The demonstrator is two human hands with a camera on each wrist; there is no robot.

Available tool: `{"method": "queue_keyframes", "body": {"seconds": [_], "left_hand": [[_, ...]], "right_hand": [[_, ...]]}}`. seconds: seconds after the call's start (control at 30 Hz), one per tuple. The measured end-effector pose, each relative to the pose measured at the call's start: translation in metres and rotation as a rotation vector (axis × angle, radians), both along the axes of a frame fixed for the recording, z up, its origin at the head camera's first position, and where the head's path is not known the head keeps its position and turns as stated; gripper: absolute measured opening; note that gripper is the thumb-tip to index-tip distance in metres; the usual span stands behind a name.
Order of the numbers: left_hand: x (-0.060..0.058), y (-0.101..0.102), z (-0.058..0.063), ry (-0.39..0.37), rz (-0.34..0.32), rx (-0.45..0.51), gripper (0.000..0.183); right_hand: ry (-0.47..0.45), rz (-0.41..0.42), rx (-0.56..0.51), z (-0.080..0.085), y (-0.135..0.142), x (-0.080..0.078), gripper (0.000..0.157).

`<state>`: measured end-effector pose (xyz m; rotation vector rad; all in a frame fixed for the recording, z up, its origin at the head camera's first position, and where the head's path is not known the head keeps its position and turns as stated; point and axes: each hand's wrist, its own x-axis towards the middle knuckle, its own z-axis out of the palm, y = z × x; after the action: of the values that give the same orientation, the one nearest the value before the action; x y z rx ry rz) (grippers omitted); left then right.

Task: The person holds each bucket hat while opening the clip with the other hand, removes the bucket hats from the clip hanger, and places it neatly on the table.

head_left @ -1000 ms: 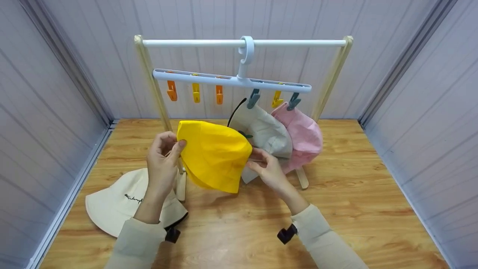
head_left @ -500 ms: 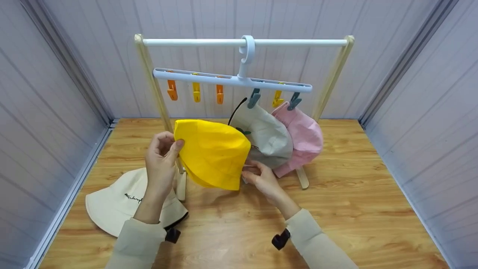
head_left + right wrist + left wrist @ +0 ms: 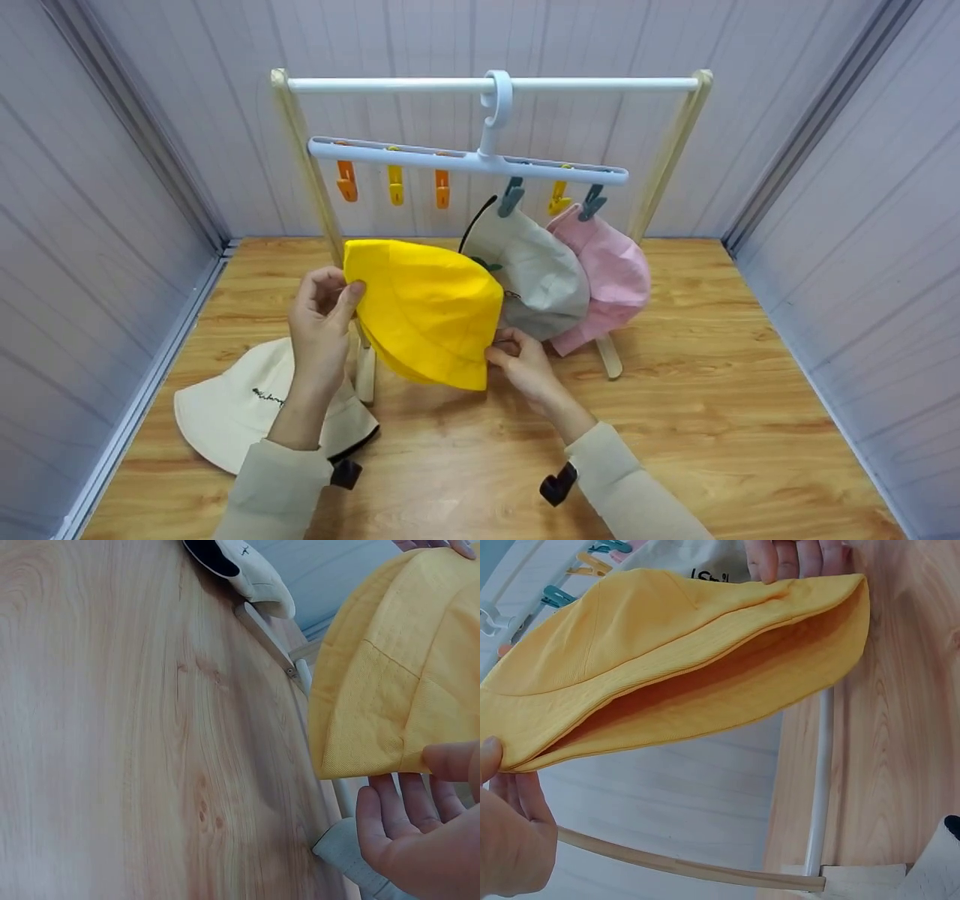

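Note:
A yellow bucket hat point(image 3: 424, 311) is held up sideways in front of the rack, its brim folded nearly flat. My left hand point(image 3: 321, 322) pinches the brim's upper left corner between thumb and fingers. At the hat's lower right edge, my right hand point(image 3: 525, 371) pinches the cloth, thumb in front and fingers behind. In the left wrist view the hat's opening point(image 3: 705, 694) shows as a narrow gap. Behind the hat, a grey-white bucket hat point(image 3: 551, 281) and a pink bucket hat point(image 3: 615, 277) hang from grey-green clips.
A pale blue hanger point(image 3: 420, 157) hangs tilted on the rack's white bar point(image 3: 600, 85). Orange clips point(image 3: 346, 184) and yellow clips point(image 3: 396, 185) on it hold nothing. A cream bucket hat point(image 3: 225, 405) lies on the wooden table at left, partly behind my left forearm. Panel walls enclose the table.
My right hand has slid down the hat's right edge from near the crown toward the lower brim. The left hand and the hat have shifted slightly left.

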<state>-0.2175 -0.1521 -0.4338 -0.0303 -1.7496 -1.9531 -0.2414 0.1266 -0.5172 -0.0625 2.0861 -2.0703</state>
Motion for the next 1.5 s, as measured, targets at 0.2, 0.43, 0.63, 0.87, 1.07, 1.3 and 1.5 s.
{"method": "queue_keyframes", "body": {"seconds": [0.2,0.43,0.63,0.87,1.07,1.3,1.5], "left_hand": [[0.002,-0.004,-0.003,-0.032,-0.010,-0.008,0.018],[0.006,-0.013,-0.013,-0.081,-0.021,-0.021,0.023],[0.010,-0.022,-0.022,-0.122,-0.028,-0.016,0.026],[0.017,-0.032,-0.028,-0.183,-0.026,-0.041,0.030],[0.023,-0.039,-0.029,-0.235,-0.034,-0.038,0.031],[0.030,-0.046,-0.034,-0.302,-0.037,-0.088,0.030],[0.035,-0.053,-0.040,-0.365,-0.037,-0.114,0.030]], "right_hand": [[-0.005,-0.012,0.030,0.002,0.002,0.001,0.024],[0.023,-0.038,0.091,0.007,0.006,0.001,0.023],[0.104,-0.048,0.154,0.011,0.007,0.001,0.017],[0.176,-0.044,0.182,0.014,0.008,0.000,0.017],[0.178,-0.035,0.203,0.017,0.008,0.000,0.016],[0.190,-0.020,0.222,0.017,0.006,-0.001,0.017],[0.207,0.001,0.212,0.020,0.004,-0.001,0.018]]}}
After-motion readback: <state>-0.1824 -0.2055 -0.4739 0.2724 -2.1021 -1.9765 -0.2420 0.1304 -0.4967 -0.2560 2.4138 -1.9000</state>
